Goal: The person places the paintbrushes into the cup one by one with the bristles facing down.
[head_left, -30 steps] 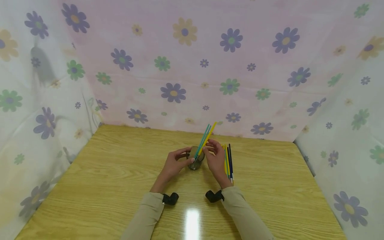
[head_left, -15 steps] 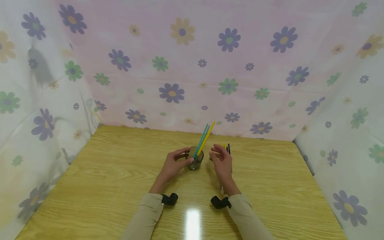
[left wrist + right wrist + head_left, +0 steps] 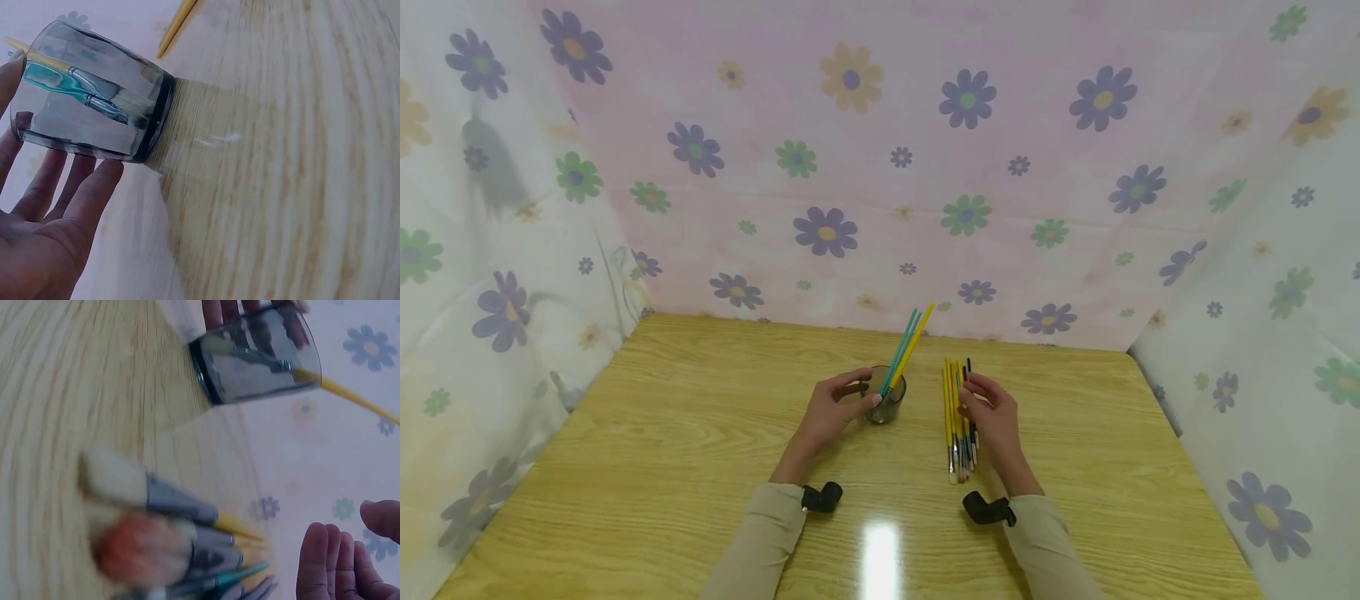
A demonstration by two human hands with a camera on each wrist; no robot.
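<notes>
A smoky, see-through drinking glass (image 3: 889, 410) stands upright on the table, gripped by my left hand (image 3: 829, 410), with the thumb at the rim and fingers along its side. Inside lean a yellow paintbrush (image 3: 916, 343) and two teal paintbrushes (image 3: 898, 350), bristles down, as the left wrist view of the glass (image 3: 161, 119) confirms. My right hand (image 3: 997, 417) hovers at the right side of a row of paintbrushes (image 3: 951, 400), holding nothing. Their handles are yellow, teal and dark. In the right wrist view a flat pale-bristled paintbrush (image 3: 119, 478) lies nearest the glass; the fingers there are loosely extended.
The wood-grain table (image 3: 700, 450) carries the glass and the brush row, which lies to the right of the glass. Flower-print cloth (image 3: 880, 192) hangs behind and on both sides. Black wrist mounts (image 3: 823, 497) sit at both cuffs.
My right hand has let go of the yellow paintbrush in the glass and moved right to the brush row, uncovering most of it. The left hand stays on the glass.
</notes>
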